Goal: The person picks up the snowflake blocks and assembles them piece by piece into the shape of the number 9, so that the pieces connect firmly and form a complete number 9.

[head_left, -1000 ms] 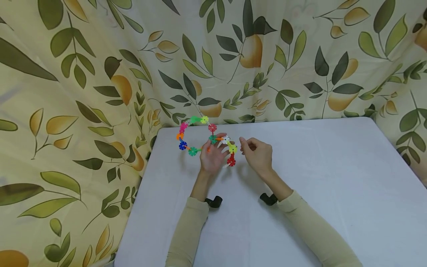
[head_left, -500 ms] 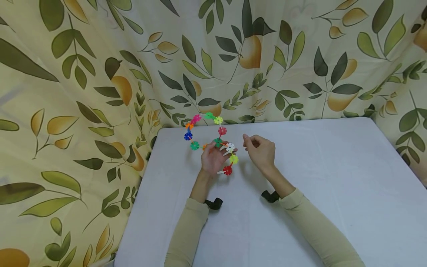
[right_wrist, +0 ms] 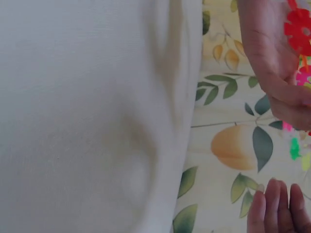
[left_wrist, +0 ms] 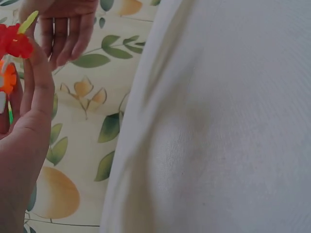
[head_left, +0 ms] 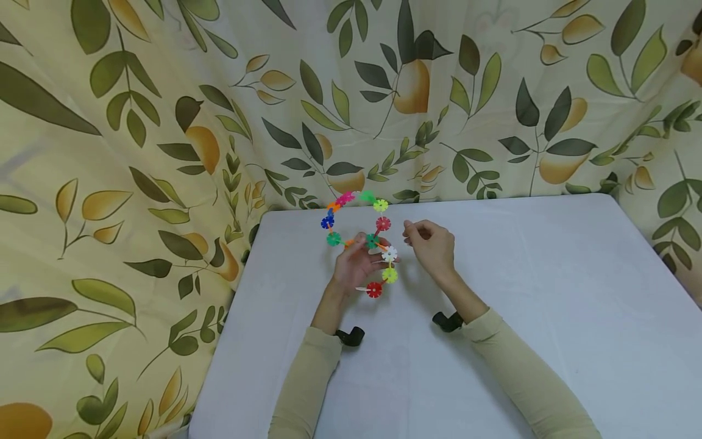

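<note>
A chain of colourful plastic snowflake discs (head_left: 334, 238) is up in the air, held by my left hand (head_left: 351, 268). Its upper part bends into a loop of pink, blue, green, yellow and red pieces. White, yellow and red discs (head_left: 374, 289) trail down past the fingers, with a white piece at the end. The left thumb and fingers grip the chain near a green disc (head_left: 372, 241). To the right, my right hand (head_left: 433, 247) hovers apart from the chain, its fingers loosely bent around nothing. In the right wrist view its fingertips (right_wrist: 273, 206) show at the lower edge.
A white-covered table (head_left: 510, 292) lies beneath both hands. Behind it and on the left hangs a leaf-and-fruit patterned curtain (head_left: 307, 36). Black wrist camera mounts (head_left: 351, 336) stick out from both wrists.
The chain has swung to the right in the left hand, its loop shifting right and its red end dropping lower. The right hand has drifted slightly right.
</note>
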Available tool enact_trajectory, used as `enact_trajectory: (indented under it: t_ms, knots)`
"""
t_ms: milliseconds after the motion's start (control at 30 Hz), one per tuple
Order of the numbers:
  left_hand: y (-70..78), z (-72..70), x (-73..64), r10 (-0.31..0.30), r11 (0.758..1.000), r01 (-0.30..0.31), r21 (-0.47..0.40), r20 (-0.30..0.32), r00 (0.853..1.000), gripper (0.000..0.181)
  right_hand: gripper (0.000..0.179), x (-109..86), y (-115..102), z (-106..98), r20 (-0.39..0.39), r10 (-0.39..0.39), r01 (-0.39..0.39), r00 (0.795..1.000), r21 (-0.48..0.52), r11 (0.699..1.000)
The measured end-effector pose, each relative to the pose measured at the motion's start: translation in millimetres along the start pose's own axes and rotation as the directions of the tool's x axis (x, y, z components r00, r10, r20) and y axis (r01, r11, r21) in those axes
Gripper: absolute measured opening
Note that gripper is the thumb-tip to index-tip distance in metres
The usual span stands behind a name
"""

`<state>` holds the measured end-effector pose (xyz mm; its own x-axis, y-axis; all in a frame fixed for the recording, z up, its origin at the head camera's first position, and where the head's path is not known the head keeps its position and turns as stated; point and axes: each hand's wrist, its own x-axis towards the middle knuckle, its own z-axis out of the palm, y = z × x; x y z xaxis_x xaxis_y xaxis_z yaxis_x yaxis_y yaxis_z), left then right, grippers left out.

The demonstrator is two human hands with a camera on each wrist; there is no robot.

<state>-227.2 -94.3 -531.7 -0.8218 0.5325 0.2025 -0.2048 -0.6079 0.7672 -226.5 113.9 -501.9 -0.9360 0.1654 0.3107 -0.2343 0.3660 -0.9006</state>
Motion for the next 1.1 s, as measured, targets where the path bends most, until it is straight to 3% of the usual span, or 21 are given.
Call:
enact_trajectory:
  t_ms: [233, 367, 567, 833, 1100]
  knots:
    - [0.1, -0.5, 2.3, -0.107, 0.994, 0.105, 0.032, 0.067, 0.992, 0.030, 0.040, 8.6, -0.7, -7.2, 0.083, 0.079, -0.093, 0.993, 0.185, 0.978]
    - [-2.2, 0.1, 6.9, -0.155, 0.984, 0.149, 0.097, 0.058, 0.986, 0.031, 0.042, 13.7, -1.6, -11.8, 0.105, 0.129, -0.154, 0.986, 0.273, 0.950]
    - [-10.0, -1.0, 14.3, -0.219, 0.964, 0.222, 0.145, -0.035, 0.975, 0.027, 0.045, 20.1, -2.9, -17.1, 0.088, 0.196, -0.214, 0.977, 0.307, 0.928]
    - [-18.9, -1.5, 28.6, -0.306, 0.936, 0.330, 0.121, -0.178, 0.935, 0.019, 0.046, 31.2, 5.4, -23.5, 0.074, 0.236, -0.247, 0.969, 0.280, 0.928]
    - [-26.9, -5.1, 40.4, -0.311, 0.933, 0.349, 0.083, -0.298, 0.903, 0.030, 0.046, 46.6, 24.5, -25.9, 0.133, 0.310, -0.335, 0.941, 0.244, 0.910]
